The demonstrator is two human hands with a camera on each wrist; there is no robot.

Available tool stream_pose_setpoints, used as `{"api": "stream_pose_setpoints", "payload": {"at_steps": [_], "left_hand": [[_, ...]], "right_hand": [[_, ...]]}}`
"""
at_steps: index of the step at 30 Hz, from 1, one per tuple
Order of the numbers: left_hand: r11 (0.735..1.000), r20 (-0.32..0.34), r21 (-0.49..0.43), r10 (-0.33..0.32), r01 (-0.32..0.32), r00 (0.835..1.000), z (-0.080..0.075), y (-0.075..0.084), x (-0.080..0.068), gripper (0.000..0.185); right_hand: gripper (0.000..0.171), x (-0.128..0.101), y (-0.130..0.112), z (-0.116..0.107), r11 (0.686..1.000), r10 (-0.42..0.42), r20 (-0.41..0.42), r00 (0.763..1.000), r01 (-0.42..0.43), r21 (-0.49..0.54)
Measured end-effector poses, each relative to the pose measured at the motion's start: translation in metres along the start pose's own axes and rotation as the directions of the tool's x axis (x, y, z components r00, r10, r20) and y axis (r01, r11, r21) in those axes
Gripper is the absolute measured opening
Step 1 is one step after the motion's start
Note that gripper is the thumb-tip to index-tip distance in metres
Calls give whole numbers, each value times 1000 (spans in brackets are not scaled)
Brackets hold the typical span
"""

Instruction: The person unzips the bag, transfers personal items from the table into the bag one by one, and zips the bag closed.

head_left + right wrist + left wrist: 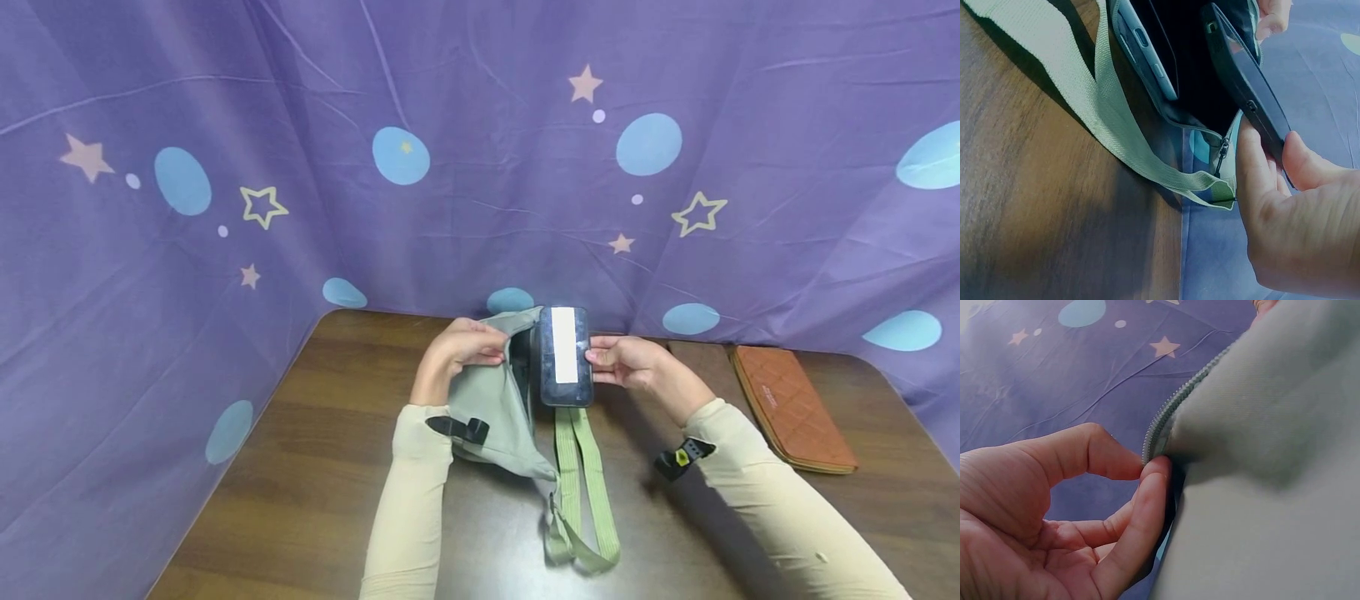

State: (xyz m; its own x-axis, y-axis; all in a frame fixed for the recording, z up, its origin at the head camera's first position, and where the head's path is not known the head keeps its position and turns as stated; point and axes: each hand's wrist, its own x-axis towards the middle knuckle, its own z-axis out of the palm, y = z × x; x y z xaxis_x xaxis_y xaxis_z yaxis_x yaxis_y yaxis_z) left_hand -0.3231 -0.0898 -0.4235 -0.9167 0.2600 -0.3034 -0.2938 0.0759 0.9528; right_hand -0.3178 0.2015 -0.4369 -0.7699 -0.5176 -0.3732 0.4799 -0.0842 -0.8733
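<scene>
A pale green zippered bag (487, 408) stands on the table with its mouth facing right. My left hand (471, 343) pinches the zipper edge (1163, 428) of its opening between thumb and fingers. In my right hand (628, 363) is a dark smartphone (552, 358), gripped by one edge, with a bright white strip on its face. The right wrist view shows this phone (1247, 87) tilted at the bag's mouth, partly over the opening. Inside the bag is another, light-coloured phone (1150, 53). A zipper pull (1222, 150) hangs at the near end of the opening.
The bag's green webbing strap (592, 492) trails over the wooden table (315, 500) toward the front. At the right lie an orange-brown quilted wallet (795, 404) and a darker brown flat item (705, 362), partly behind my right arm. A purple patterned cloth (480, 167) hangs behind the table.
</scene>
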Motion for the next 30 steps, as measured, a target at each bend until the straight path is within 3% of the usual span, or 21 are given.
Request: {"api": "stream_pose_setpoints", "payload": {"at_steps": [5, 30], "left_hand": [[1000, 0, -5, 0, 0, 1000, 1, 1, 0, 10], [1000, 19, -11, 1, -1, 1000, 3, 3, -3, 9]], "right_hand": [[18, -2, 0, 0, 1000, 16, 19, 1000, -16, -17], [21, 1, 10, 3, 997, 39, 25, 999, -37, -64]]}}
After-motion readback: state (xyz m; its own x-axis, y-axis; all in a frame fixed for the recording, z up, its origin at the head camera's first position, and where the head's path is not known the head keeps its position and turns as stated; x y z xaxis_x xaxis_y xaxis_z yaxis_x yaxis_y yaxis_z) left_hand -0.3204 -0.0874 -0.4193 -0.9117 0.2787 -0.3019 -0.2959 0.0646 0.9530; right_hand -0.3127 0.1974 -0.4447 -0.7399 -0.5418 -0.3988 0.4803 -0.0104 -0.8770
